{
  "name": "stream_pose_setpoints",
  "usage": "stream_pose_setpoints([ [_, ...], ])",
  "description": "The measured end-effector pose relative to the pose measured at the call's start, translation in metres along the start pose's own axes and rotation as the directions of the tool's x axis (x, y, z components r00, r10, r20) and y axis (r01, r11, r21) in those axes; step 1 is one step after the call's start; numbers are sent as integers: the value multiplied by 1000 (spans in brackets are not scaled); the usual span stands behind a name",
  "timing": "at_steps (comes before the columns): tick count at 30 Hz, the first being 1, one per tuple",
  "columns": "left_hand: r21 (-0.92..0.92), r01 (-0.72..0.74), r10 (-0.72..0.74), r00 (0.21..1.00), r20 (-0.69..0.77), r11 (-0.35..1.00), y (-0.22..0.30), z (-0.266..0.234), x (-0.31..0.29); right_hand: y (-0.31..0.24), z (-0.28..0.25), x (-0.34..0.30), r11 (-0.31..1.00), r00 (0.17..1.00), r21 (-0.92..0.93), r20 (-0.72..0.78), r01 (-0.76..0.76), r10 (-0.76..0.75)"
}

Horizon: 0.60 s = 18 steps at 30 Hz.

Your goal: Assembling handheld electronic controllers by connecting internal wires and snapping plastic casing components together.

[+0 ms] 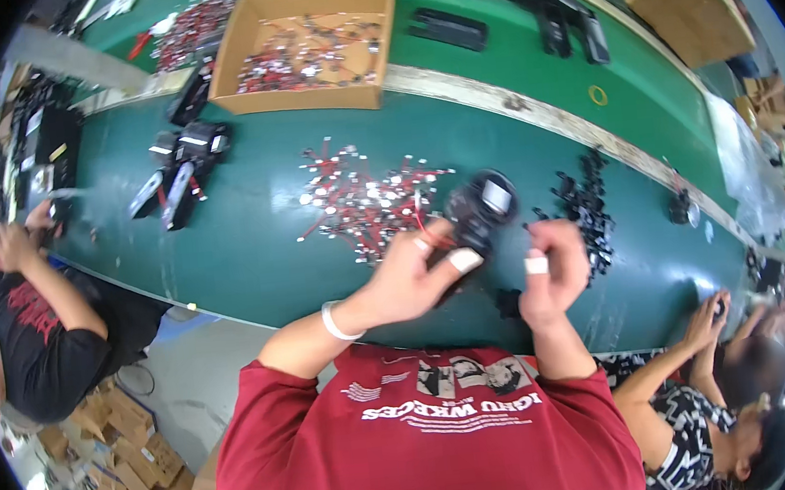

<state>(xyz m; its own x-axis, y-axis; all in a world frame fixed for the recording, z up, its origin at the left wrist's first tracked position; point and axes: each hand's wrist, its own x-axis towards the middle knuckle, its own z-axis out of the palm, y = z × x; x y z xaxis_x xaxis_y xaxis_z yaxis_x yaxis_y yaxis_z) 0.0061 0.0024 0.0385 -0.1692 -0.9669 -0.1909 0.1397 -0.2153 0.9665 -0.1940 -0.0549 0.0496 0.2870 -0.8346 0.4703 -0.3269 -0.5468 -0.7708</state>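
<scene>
My left hand (419, 271) is wrapped round a black device with a round head (481, 203) and a pale label or shiny patch. Red wire shows between its fingers and the device. To the right, apart from the device, my right hand (553, 267) has its fingers pinched together; a small dark bit shows by the fingertips, too blurred to name. White wraps cover a finger on each hand. Beyond my left hand lies a heap of red wire leads (369, 195) with white connectors. Small black parts (589, 207) lie in a pile just past my right hand.
A cardboard box (303, 100) of wire leads stands at the back, beside another heap of leads (193, 33). Black devices (181, 161) lie at the left, more black housings (559, 16) at the far right. Co-workers sit on both sides of the green table (249, 230).
</scene>
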Motion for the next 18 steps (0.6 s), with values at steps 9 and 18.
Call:
stream_pose_setpoints([
  [9, 382, -347, 336, 937, 96, 857, -11, 11, -3, 14, 8, -23, 932, 929, -133, -112, 338, -353],
  [18, 801, -397, 577, 812, 81, 447, 12, -54, -50, -4, 12, 0, 851, 898, 375, 379, -368, 221],
])
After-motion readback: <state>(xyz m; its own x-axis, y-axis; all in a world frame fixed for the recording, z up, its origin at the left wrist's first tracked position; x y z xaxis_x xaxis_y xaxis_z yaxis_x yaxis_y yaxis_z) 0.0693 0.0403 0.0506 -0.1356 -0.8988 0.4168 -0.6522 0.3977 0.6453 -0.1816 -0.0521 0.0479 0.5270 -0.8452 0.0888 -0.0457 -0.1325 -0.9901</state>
